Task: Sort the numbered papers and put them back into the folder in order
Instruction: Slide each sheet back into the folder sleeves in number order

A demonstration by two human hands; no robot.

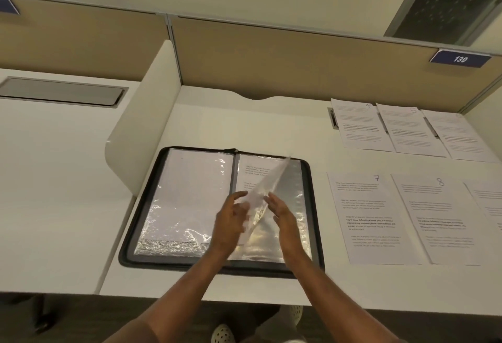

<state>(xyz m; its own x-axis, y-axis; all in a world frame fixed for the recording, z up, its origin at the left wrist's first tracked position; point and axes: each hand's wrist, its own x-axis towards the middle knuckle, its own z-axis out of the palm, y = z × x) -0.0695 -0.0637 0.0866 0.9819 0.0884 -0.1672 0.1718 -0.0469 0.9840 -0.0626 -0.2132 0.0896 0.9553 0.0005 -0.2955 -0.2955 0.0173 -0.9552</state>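
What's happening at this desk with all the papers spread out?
A person is working through an open zip folder of clear plastic sleeves that lies on a white desk. The left hand and right hand are on either side of one raised sleeve, apparently turning it or opening it. To the right, loose printed sheets are laid out in rows, including the ones numbered 7 and 8, not yet in the folder.

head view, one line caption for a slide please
Both hands turn a clear sleeve in the open folder, numbered papers laid out alongside.
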